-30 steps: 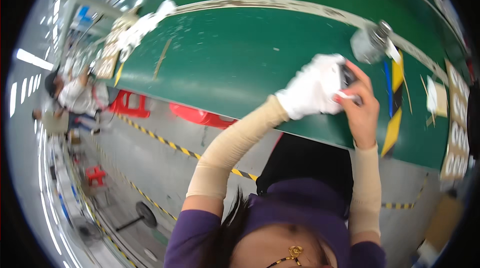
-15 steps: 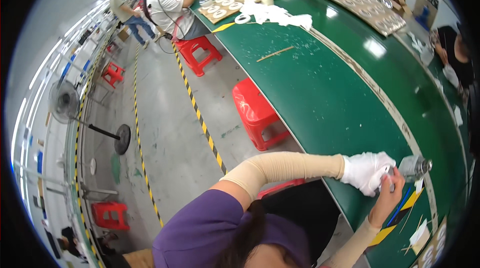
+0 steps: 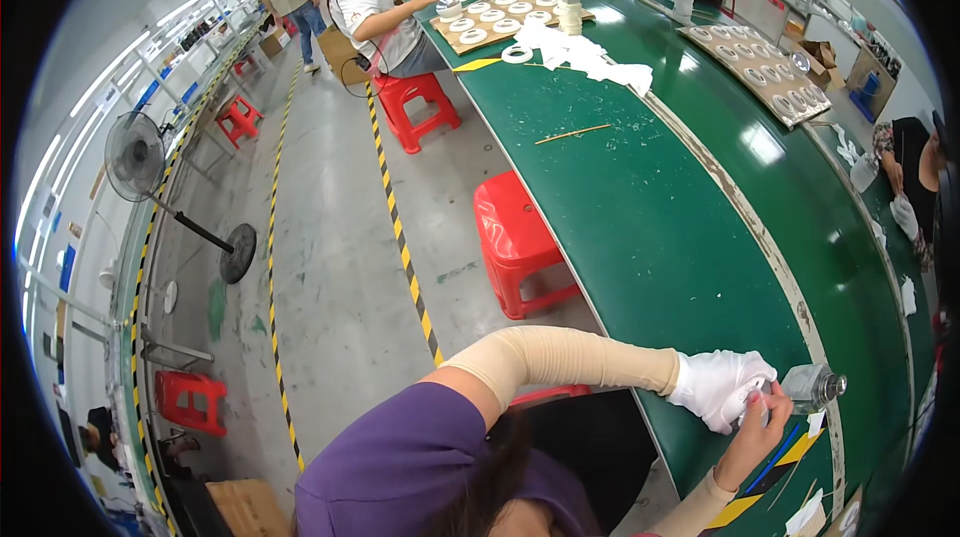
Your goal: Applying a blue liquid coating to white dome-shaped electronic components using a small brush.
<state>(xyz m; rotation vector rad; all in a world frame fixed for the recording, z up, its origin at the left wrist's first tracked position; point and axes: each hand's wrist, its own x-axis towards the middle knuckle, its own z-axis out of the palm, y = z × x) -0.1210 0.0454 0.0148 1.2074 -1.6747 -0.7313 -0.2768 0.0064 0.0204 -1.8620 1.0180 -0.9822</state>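
Note:
Both hands meet over the near right part of the green table (image 3: 640, 227). My left hand (image 3: 718, 389), in a white glove, has its fingers curled in. My right hand (image 3: 752, 437) is bare, with fingers bent and fingertips pressed against the gloved fingers. Whatever small thing lies between them is hidden. Just beyond the fingertips stands a clear bottle (image 3: 806, 389) with a metal top. A blue pen-like stick (image 3: 775, 457) lies beside my right hand, next to yellow-and-black tape (image 3: 800, 445). Beige sleeves cover both forearms.
A white cloth (image 3: 590, 55) and a thin wooden stick (image 3: 572, 135) lie farther up the table. Boards with white rings (image 3: 745, 62) rest beyond. Red stools (image 3: 512, 237) stand along the left edge. A person in white (image 3: 375, 22) sits farther along; another person sits at right.
The whole view has shifted a little. Both hands stay together beside the bottle, with only a slight change in the fingers. The seated person in white has turned and moved an arm.

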